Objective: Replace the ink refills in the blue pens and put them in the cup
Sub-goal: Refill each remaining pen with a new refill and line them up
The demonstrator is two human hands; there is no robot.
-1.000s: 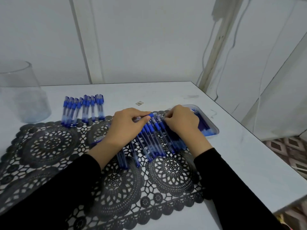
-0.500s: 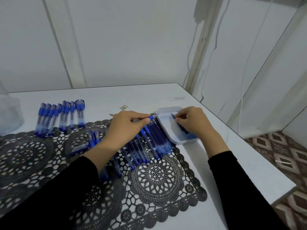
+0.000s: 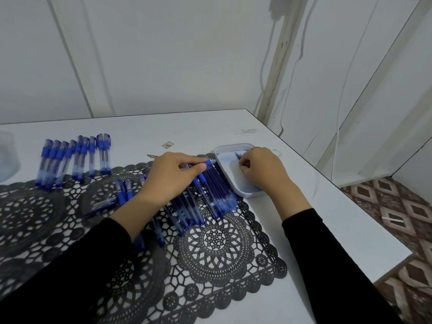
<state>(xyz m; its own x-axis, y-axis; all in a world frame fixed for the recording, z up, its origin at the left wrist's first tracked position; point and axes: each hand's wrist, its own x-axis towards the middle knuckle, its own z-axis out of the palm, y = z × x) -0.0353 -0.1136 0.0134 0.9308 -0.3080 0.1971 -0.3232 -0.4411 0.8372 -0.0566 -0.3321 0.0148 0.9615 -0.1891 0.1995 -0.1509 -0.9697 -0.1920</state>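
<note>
Pinched between the thumb and curled fingers of the left hand [image 3: 173,176], one blue pen [image 3: 209,163] lies nearly level, its tip pointing right and close to the rim of the white tray [image 3: 233,145]; the hand sits palm-down over the loose pile of pens [image 3: 210,195] on the black lace mat [image 3: 217,244]. From my remote view the right hand [image 3: 259,170] rests knuckles-up in the tray, fingers curled onto the dark blue refills [image 3: 239,155], though I cannot tell whether they clamp one. Print on the barrels is too blurred to read; a tidy row of pens [image 3: 74,157] lies far left on the table [image 3: 327,218], near the clear cup [image 3: 7,155].
</note>
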